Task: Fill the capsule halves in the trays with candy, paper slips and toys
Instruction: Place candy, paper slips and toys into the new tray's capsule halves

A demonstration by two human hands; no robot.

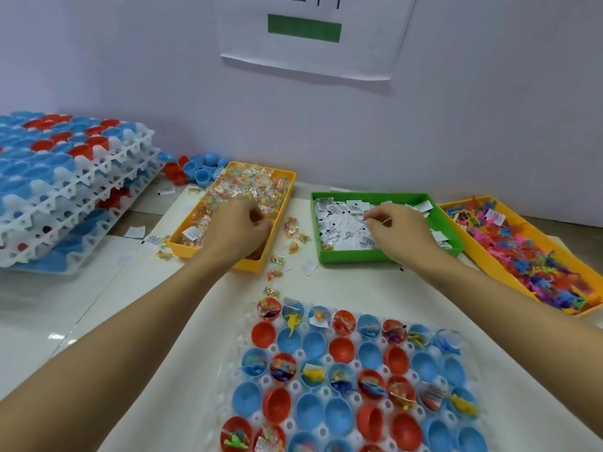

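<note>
Fingers (pixel 257 220) of left hand (pixel 239 228) curled into candy tray (pixel 287 187), hold unclear; right hand (pixel 396 228) pinches paper slip (pixel 367 216). Advice: lift single pieces, drop into empty capsule halves (pixel 310 409).

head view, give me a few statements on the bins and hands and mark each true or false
1. The left hand is in the candy bin. True.
2. The right hand is in the toy bin. False: it is over the green bin of paper slips, pinching one.
3. The green bin lies between the two yellow bins. True.
4. Every capsule half in the near tray is filled. False: many red and blue halves are empty.
5. The stack of trays stands at the right. False: it is at the left, by the wall.
</note>
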